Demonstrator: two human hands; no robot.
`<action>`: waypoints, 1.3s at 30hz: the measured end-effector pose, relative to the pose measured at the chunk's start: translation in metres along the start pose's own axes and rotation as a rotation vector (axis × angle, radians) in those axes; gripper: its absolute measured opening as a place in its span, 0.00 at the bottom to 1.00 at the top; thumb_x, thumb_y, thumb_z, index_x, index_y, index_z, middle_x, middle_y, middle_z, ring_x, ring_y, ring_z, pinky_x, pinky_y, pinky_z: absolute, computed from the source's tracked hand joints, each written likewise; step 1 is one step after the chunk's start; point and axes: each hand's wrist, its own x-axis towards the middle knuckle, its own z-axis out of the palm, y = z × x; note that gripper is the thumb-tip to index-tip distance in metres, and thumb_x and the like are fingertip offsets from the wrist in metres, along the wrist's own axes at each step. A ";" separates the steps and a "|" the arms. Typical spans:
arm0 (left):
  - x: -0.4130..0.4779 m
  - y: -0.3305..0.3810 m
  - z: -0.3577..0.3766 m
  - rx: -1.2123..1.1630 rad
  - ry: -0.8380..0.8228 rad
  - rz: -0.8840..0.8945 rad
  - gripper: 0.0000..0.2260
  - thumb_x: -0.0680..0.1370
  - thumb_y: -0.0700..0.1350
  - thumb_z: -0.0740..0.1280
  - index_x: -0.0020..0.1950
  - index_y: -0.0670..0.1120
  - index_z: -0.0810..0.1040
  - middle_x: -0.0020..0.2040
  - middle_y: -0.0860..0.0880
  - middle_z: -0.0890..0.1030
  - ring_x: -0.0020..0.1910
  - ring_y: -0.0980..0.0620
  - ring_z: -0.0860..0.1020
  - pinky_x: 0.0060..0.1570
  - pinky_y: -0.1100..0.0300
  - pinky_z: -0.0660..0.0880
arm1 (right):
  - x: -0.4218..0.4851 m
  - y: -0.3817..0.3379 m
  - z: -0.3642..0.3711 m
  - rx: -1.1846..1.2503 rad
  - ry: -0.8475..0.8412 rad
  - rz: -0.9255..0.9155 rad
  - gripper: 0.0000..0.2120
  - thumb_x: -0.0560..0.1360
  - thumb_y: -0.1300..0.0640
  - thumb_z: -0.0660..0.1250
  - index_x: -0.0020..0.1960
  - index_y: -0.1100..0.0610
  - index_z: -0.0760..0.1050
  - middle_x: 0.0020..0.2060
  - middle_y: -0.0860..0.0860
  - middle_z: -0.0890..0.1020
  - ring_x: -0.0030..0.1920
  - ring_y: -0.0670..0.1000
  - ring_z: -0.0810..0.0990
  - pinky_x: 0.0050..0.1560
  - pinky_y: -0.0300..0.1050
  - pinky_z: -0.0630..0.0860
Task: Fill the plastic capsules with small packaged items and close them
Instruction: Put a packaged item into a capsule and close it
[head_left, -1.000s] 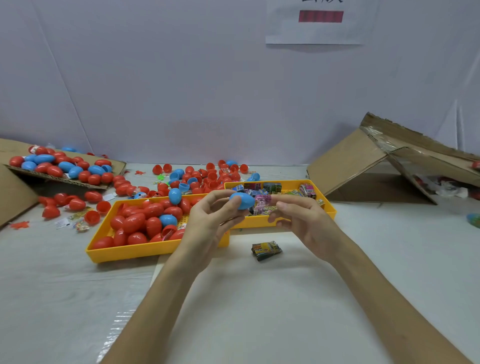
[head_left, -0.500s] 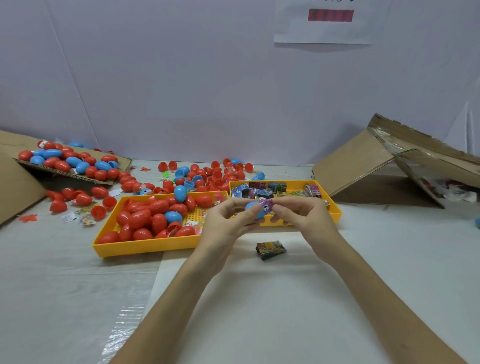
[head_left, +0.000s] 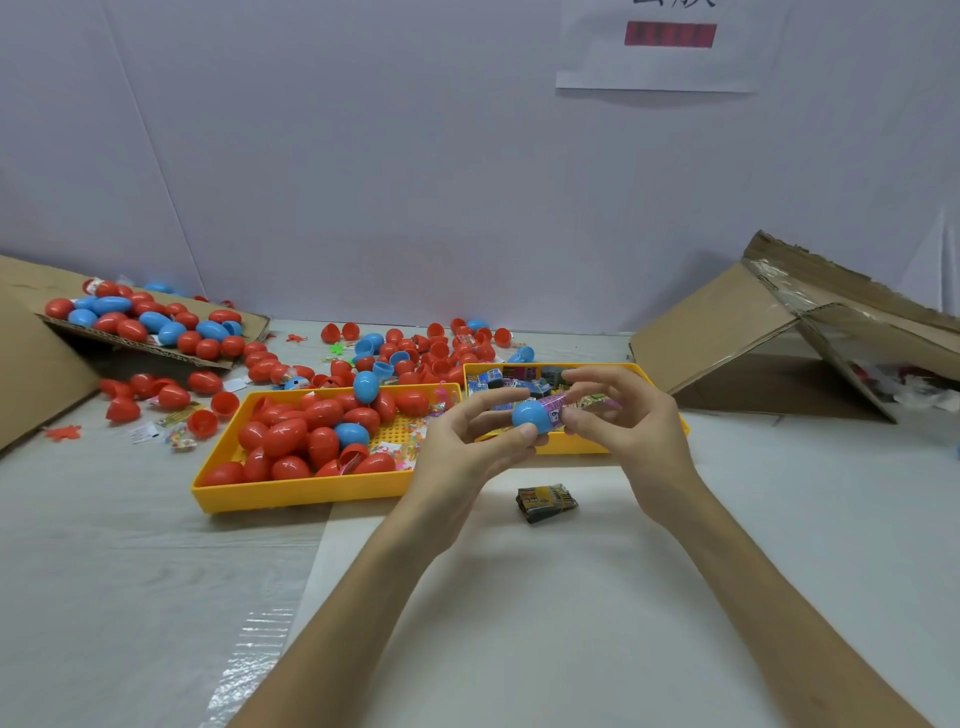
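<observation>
My left hand (head_left: 470, 447) pinches a blue capsule half (head_left: 531, 415) between thumb and fingers, above the near rim of the right yellow tray (head_left: 571, 444). My right hand (head_left: 628, 421) pinches a small purple packet (head_left: 556, 402) whose end sits in the capsule's open mouth. The right tray holds several small packaged items (head_left: 514, 382). The left yellow tray (head_left: 291, 493) holds several red and blue capsules (head_left: 322, 426).
A dark packet (head_left: 545, 503) lies on the white sheet just below my hands. Loose red and blue capsules (head_left: 415, 348) litter the table behind the trays and a cardboard flap (head_left: 150, 325) at left. An open cardboard box (head_left: 789, 338) stands at right.
One second ago the capsule was closed between both hands. Now it is open and my right hand has brought a purple packet to its mouth. The view has shifted slightly.
</observation>
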 end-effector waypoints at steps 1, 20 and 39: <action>0.000 0.000 0.000 -0.011 -0.003 0.003 0.14 0.76 0.38 0.74 0.60 0.47 0.83 0.53 0.44 0.86 0.52 0.43 0.86 0.50 0.59 0.82 | 0.000 -0.001 0.000 -0.005 -0.009 -0.008 0.15 0.72 0.67 0.75 0.54 0.51 0.84 0.44 0.49 0.85 0.41 0.50 0.85 0.43 0.40 0.81; 0.005 -0.008 -0.003 0.125 0.083 0.091 0.11 0.77 0.40 0.74 0.58 0.48 0.84 0.52 0.51 0.86 0.47 0.47 0.87 0.46 0.61 0.82 | -0.001 0.002 0.002 -0.163 -0.072 -0.063 0.11 0.73 0.67 0.75 0.48 0.52 0.85 0.45 0.49 0.87 0.45 0.52 0.86 0.48 0.41 0.81; 0.006 -0.011 -0.003 0.388 0.132 0.258 0.12 0.76 0.41 0.74 0.55 0.56 0.82 0.50 0.61 0.85 0.47 0.55 0.86 0.43 0.63 0.81 | 0.000 0.008 0.001 -0.249 -0.017 -0.072 0.07 0.71 0.61 0.78 0.45 0.51 0.85 0.42 0.47 0.87 0.39 0.56 0.84 0.45 0.59 0.82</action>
